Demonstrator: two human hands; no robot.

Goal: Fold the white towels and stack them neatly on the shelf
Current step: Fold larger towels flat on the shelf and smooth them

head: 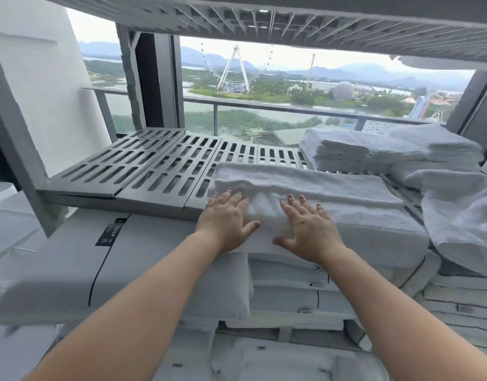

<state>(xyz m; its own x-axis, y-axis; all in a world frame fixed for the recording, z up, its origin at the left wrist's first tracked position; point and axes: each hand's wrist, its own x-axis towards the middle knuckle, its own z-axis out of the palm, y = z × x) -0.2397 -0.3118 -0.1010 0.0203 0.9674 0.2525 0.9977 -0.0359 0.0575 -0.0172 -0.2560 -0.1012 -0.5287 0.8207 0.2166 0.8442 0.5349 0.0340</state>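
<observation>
Towel in work: the folded white towel (pixel 347 199) lies as a long band on the front part of the grey slatted shelf (pixel 143 166), right of its middle. Its near edge comes a little over the shelf front.
Left hand: the left hand (pixel 226 215) lies flat on the left end of the band, fingers straight and a little spread. It holds nothing.
Right hand: the right hand (pixel 308 226) lies flat just beside it, palm down and fingers wide, pressing on the cloth.
Other towels: a stack of folded towels (pixel 338 152) stands at the back right of the shelf. A loose towel (pixel 462 215) lies crumpled at the right end.
Under the shelf: piles of white pillows (pixel 127 270).
Step, I think: smoothing the fold before the next fold or the move to the stack.
Handling: the towel looks thick, soft and light, and it will sag without support. It is not slippery and not fragile, but the layers can open.
Where to take hold: probably at the two short ends, pinching all layers together, or with flat palms under the band.
</observation>
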